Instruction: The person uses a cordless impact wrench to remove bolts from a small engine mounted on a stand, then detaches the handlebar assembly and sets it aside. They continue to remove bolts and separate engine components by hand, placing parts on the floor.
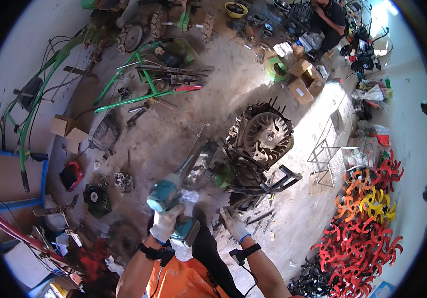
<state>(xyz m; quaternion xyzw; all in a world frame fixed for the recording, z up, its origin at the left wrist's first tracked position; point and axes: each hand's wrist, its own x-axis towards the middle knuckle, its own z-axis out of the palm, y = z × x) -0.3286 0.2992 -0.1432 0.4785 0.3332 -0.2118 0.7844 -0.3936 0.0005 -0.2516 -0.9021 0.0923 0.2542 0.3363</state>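
Observation:
My left hand (166, 222), in a pale work glove, grips a teal cordless power driver (164, 194) with its battery hanging at the base. The driver's long shaft points away from me, beside a grey metal engine part (201, 161) on the floor. My right hand (234, 226), also gloved, is low beside my dark trouser leg, near the foot of a black metal frame (253, 186). Its fingers are curled together; what they hold, if anything, is too small to name. Beyond it stands an engine (265, 136) with its finned flywheel facing up.
Bolts and bars (263, 221) lie right of my right hand. A wire rack (328, 159) and a heap of red curved blades (357, 248) are at the right. Green tubular frames (146, 79) and a cardboard box (69, 127) lie left. Another person (330, 22) crouches far right.

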